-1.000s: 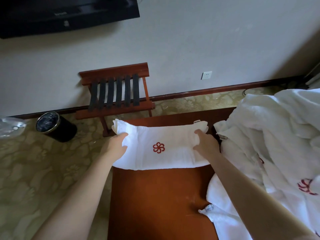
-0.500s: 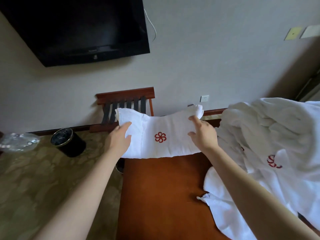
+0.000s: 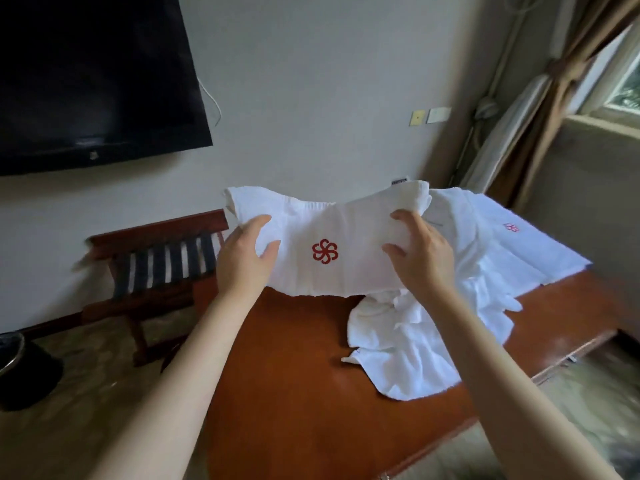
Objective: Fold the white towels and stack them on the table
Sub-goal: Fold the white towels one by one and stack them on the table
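Since a second ago the folded towel (image 3: 349, 271) has come up off the desk (image 3: 294, 375) and now hangs in the air, its red emblem facing the camera. The left hand (image 3: 247, 261) grips its left end and the right hand (image 3: 420, 258) its right end, fingers curled onto the cloth, probably so the folds hold while it is carried. It spans the gap between the two hands, sagging slightly in the middle, above the desk's far edge. The loose towels (image 3: 415, 348) lie heaped on the desk under and beside the right hand, likely waiting their turn.
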A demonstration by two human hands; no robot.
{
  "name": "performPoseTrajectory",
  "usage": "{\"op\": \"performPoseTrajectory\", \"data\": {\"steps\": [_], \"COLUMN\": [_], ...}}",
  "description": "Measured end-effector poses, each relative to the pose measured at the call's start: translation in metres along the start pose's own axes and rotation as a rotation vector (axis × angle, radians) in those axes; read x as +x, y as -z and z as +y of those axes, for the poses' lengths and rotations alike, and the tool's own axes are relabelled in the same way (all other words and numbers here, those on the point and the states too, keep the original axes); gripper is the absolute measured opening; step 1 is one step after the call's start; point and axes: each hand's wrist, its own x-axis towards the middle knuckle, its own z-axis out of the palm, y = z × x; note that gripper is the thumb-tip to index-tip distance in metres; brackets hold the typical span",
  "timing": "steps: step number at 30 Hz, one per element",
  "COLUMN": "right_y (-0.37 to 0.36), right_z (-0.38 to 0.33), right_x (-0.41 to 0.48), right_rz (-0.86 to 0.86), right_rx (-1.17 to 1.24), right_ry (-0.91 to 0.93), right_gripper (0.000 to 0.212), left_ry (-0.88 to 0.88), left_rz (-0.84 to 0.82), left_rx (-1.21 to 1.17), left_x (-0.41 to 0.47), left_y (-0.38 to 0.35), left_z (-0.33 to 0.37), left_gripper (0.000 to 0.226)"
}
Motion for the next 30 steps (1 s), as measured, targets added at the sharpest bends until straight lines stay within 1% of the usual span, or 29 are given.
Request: {"op": "performPoseTrajectory", "data": {"steps": [5,11,18,22,30], "right_y": [0.079,0.150,0.211,0.236,0.242], "right_z": [0.041,0.118,0.228,0.281,0.364], "right_x": [-0.009,-0.006,0.016,0.033,0.053], "right_rz": [0.146,0.337,0.456,0.514,0.458], "right_rx": [-0.022,-0.032,-0.025,-0.020,-0.104], "right_ry": [-0.139,-0.238,-0.297,-0.386,-0.594], "right_gripper": [0.047,0.048,0.047,0.047,0.045], "left_ry": [-0.236,-0.374,-0.412,-0.452,-0.434], "left_rz": [-0.036,-0.058,-0.089,-0.143,-0.374], "left_rx": [-0.138,-0.257,-0.336,-0.385,-0.412], "left_x": [0.001,0.005,0.022,0.034,0.055], "left_y": [-0.036,-0.095,-0.184,-0.232,-0.341], "left_z": [0.088,0.194,0.295,0.343,0.393], "left_gripper": [0.038,0.036,0.036,0.036,0.038]}}
